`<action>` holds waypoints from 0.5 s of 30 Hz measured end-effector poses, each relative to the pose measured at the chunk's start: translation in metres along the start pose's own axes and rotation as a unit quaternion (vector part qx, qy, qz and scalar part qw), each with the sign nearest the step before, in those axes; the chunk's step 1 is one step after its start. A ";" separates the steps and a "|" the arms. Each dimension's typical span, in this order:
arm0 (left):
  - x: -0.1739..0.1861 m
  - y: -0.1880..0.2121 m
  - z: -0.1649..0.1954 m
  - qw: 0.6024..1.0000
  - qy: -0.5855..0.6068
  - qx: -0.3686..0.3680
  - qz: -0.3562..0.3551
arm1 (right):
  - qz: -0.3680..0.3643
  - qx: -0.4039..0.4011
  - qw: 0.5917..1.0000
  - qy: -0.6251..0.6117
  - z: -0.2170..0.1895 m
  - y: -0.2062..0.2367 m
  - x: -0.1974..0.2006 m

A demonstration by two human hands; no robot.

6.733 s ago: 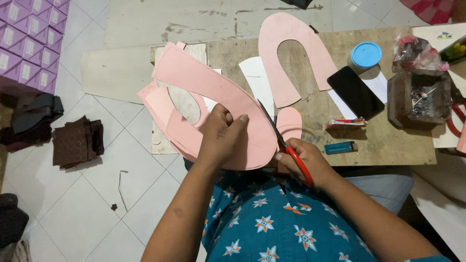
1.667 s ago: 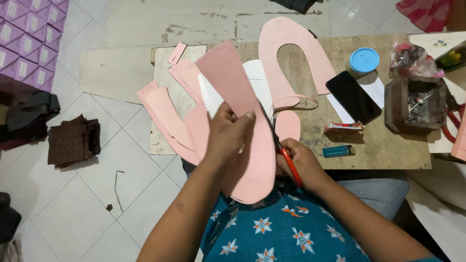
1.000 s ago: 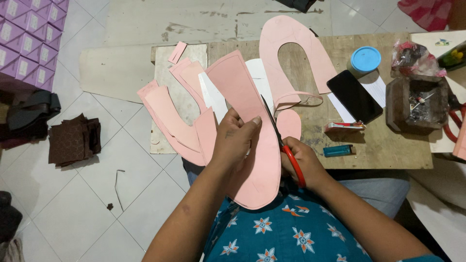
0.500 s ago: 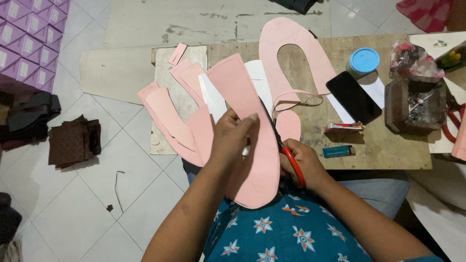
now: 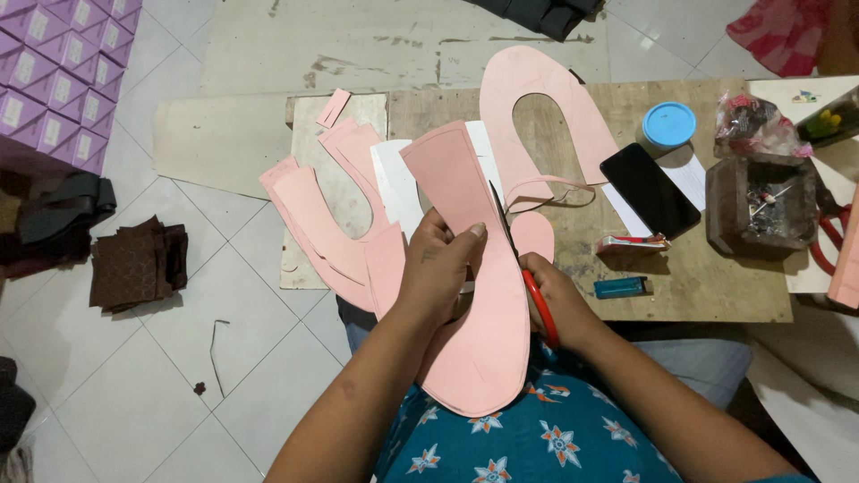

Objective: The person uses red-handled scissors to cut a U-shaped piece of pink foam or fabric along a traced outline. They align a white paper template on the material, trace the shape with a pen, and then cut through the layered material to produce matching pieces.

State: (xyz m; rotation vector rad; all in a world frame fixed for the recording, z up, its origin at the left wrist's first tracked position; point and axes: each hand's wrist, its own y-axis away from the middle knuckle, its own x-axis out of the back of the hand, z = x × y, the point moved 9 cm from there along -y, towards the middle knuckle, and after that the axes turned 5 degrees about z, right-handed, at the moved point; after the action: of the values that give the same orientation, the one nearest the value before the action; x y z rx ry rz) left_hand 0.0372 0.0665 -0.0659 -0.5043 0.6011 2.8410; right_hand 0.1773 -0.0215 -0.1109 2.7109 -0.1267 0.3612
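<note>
Since a moment ago I've barely shifted the sole-shaped pink sheet (image 5: 479, 295); it stays over my lap at the wooden board's (image 5: 707, 286) near edge. My left hand (image 5: 438, 268) pinches it, fingers curled. My right hand (image 5: 550, 300) grips the red-handled scissors (image 5: 523, 264), blades along its right edge.

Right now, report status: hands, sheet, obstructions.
Left hand gripping pink sheet. Right hand working scissors along its edge. Nothing blocking the cut.

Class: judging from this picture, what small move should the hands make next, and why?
Probably close the red-handled scissors a little further along the edge of the pink sole-shaped sheet: the blades lie on its right side, while the left hand steadies it.
</note>
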 end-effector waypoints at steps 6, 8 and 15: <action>0.000 0.001 -0.002 1.000 -0.014 0.002 0.005 | 0.012 0.119 0.993 0.017 -0.013 0.004 0.003; 0.002 0.000 -0.004 1.000 -0.026 0.008 0.013 | 0.016 0.102 0.995 0.005 -0.007 0.004 0.004; 0.005 0.002 -0.005 0.998 -0.047 0.020 0.031 | 0.035 0.078 0.996 0.024 -0.004 0.005 0.006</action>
State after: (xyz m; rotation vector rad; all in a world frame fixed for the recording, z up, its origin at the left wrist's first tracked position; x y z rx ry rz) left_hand 0.0338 0.0633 -0.0715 -0.3495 0.6669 2.8858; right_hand 0.1814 -0.0251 -0.1035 2.8542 -0.1887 0.4748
